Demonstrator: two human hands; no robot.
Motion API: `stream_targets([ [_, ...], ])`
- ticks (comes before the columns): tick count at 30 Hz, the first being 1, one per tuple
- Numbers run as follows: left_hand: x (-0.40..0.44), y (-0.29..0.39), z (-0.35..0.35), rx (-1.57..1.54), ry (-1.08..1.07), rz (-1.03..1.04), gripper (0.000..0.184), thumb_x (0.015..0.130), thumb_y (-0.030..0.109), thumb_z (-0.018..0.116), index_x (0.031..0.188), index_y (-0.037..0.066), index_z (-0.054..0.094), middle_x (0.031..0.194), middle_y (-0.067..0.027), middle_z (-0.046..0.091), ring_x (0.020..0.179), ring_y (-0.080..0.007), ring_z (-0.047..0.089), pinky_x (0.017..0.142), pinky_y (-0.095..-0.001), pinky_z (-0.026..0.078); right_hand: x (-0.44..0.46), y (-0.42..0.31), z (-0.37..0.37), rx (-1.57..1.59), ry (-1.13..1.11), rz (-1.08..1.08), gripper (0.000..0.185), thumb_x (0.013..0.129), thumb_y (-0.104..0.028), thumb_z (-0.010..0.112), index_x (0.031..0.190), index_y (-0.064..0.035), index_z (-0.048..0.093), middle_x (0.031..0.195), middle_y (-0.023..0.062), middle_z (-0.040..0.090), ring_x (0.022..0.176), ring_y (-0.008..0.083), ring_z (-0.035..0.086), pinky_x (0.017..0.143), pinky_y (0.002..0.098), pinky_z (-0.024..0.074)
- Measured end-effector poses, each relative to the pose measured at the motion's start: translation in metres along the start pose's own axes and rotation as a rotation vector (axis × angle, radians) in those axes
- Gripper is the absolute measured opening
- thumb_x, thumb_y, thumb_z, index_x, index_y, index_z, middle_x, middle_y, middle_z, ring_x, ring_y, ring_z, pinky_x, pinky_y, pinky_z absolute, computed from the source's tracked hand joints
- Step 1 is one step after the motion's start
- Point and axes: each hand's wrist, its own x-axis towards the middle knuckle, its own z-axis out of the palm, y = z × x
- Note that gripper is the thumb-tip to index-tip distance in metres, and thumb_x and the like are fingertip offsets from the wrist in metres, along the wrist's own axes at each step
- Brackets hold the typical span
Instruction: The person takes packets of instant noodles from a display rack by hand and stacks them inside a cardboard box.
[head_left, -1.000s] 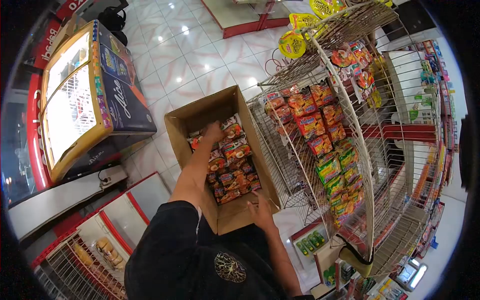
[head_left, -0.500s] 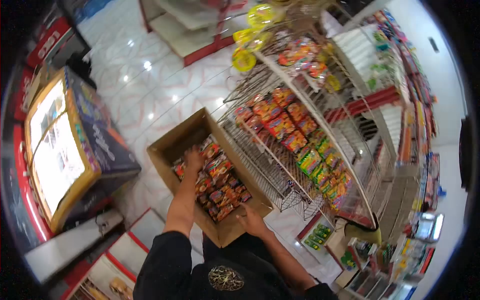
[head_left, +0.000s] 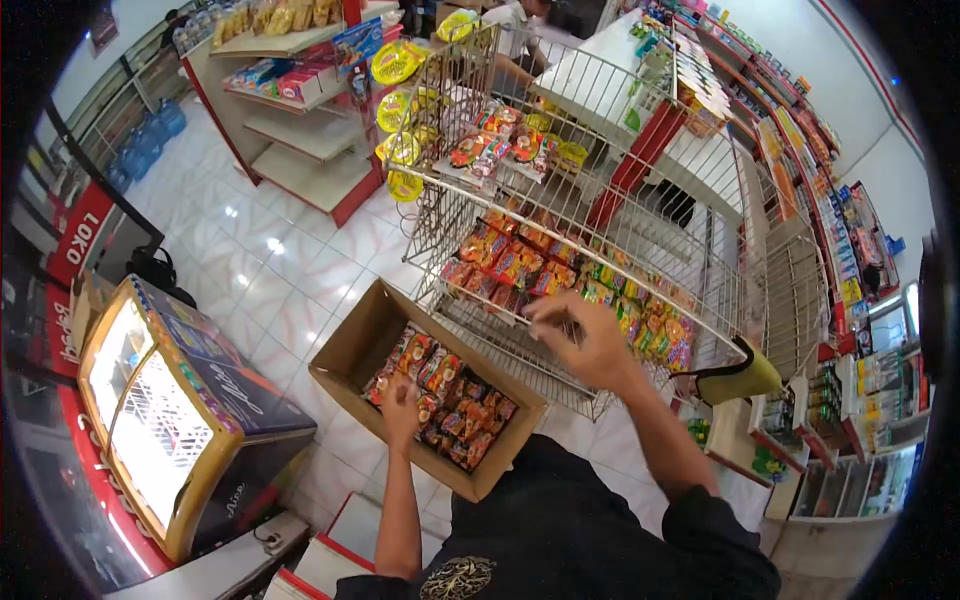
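An open cardboard box (head_left: pixel 335 368) holds rows of noodle packets (head_left: pixel 465 415), some red and white, others dark with orange. Over the red and white packets inside it is my left hand (head_left: pixel 400 408), fingers slightly apart, with nothing visible held. My right hand (head_left: pixel 590 345) is raised beyond the box's right side, in front of the wire rack (head_left: pixel 640 265). Its fingers are bent and apart, and no item shows between them. Red noodle packets (head_left: pixel 518 262) and green and yellow ones (head_left: pixel 640 315) lie in the rack's lower basket.
More red and white packets (head_left: pixel 480 150) lie in the upper basket, beside hanging yellow cups (head_left: pixel 398 62). A lit freezer (head_left: pixel 240 400) stands left, a shelf unit (head_left: pixel 310 180) behind. A person (head_left: pixel 515 40) is beyond the rack. A curved metal rack edge passes near my right arm.
The view has turned toward the rack and shelves. My right hand has risen from the box's near end to the front of the rack. My left hand remains over the packets, nearer the box's left side.
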Motion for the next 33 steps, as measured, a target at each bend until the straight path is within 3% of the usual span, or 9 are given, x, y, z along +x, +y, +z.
stream_targets([
  [5, -0.058, 0.020, 0.002, -0.158, 0.025, -0.073, 0.015, 0.091, 0.016, 0.060, 0.093, 0.001, 0.059, 0.084, -0.0005, 0.060, 0.075, -0.0094, 0.055, 0.068, -0.0259, 0.046, 0.097, -0.013, -0.051, -0.077, -0.064, -0.108, 0.022, 0.089, -0.021, 0.062, 0.102, -0.0026, 0.059, 0.098, 0.0108, 0.066, 0.085, 0.0157, 0.063, 0.075, 0.0310, 0.0517],
  [7, -0.078, 0.037, 0.000, -0.122, -0.030, -0.197, 0.017, 0.091, 0.016, 0.060, 0.095, 0.000, 0.060, 0.083, -0.0006, 0.061, 0.076, -0.0089, 0.056, 0.069, -0.0248, 0.046, 0.148, 0.036, -0.054, -0.146, -0.079, -0.205, 0.027, 0.090, -0.023, 0.061, 0.107, -0.0028, 0.057, 0.097, 0.0111, 0.065, 0.083, 0.0181, 0.064, 0.073, 0.0317, 0.0511],
  [9, -0.093, 0.040, 0.005, -0.138, 0.019, -0.188, 0.019, 0.091, 0.018, 0.061, 0.095, -0.001, 0.061, 0.083, -0.0013, 0.062, 0.076, -0.0090, 0.057, 0.070, -0.0251, 0.046, 0.182, 0.072, -0.055, -0.146, -0.128, 0.026, 0.028, 0.091, -0.023, 0.060, 0.108, -0.0003, 0.055, 0.095, 0.0131, 0.065, 0.087, 0.0202, 0.064, 0.072, 0.0341, 0.0512],
  [15, -0.113, 0.059, 0.016, -0.139, 0.223, -0.154, 0.022, 0.090, 0.021, 0.064, 0.093, -0.001, 0.062, 0.083, -0.0029, 0.062, 0.077, -0.0095, 0.057, 0.071, -0.0263, 0.047, 0.280, 0.220, -0.015, -0.155, -0.228, 0.518, 0.067, 0.086, -0.045, 0.063, 0.129, 0.0029, 0.045, 0.121, 0.0176, 0.055, 0.098, 0.0248, 0.061, 0.079, 0.0390, 0.0508],
  [18, -0.126, 0.083, 0.026, -0.134, 0.353, -0.175, 0.020, 0.091, 0.021, 0.063, 0.093, 0.001, 0.062, 0.082, -0.0027, 0.062, 0.076, -0.0100, 0.057, 0.072, -0.0267, 0.047, 0.296, 0.229, 0.012, 0.207, -0.123, 0.812, 0.091, 0.082, -0.050, 0.066, 0.143, 0.0030, 0.023, 0.120, 0.0195, 0.055, 0.097, 0.0275, 0.061, 0.078, 0.0419, 0.0515],
  [22, -0.136, 0.096, 0.044, -0.141, 0.483, -0.176, 0.019, 0.091, 0.022, 0.063, 0.092, 0.003, 0.062, 0.082, -0.0027, 0.061, 0.076, -0.0109, 0.057, 0.072, -0.0271, 0.047, 0.312, 0.234, 0.048, 0.259, 0.188, 0.844, 0.100, 0.082, -0.042, 0.069, 0.145, 0.0042, 0.006, 0.104, 0.0201, 0.062, 0.079, 0.0267, 0.065, 0.068, 0.0428, 0.0540],
  [26, -0.137, 0.096, 0.069, -0.169, 0.524, -0.191, 0.018, 0.091, 0.021, 0.063, 0.092, 0.003, 0.061, 0.083, -0.0027, 0.061, 0.077, -0.0109, 0.058, 0.073, -0.0271, 0.047, 0.318, 0.236, 0.065, 0.414, 0.252, 0.860, 0.107, 0.080, -0.034, 0.072, 0.144, 0.0040, -0.005, 0.090, 0.0191, 0.064, 0.056, 0.0243, 0.061, 0.057, 0.0418, 0.0537],
  [30, -0.120, 0.117, 0.088, -0.167, 0.488, -0.183, 0.017, 0.090, 0.020, 0.064, 0.093, 0.003, 0.060, 0.086, -0.0033, 0.063, 0.079, -0.0109, 0.058, 0.074, -0.0273, 0.047, 0.322, 0.250, 0.064, 0.631, 0.241, 0.774, 0.109, 0.078, -0.028, 0.075, 0.144, 0.0047, -0.005, 0.086, 0.0171, 0.062, 0.043, 0.0208, 0.054, 0.049, 0.0379, 0.0508],
  [33, -0.108, 0.133, 0.100, -0.190, 0.460, -0.178, 0.015, 0.090, 0.017, 0.063, 0.093, 0.003, 0.061, 0.087, -0.0028, 0.063, 0.080, -0.0100, 0.058, 0.075, -0.0260, 0.047, 0.318, 0.269, 0.048, 0.537, 0.186, 0.724, 0.105, 0.076, -0.027, 0.076, 0.143, 0.0035, 0.001, 0.081, 0.0146, 0.060, 0.047, 0.0199, 0.055, 0.049, 0.0361, 0.0494],
])
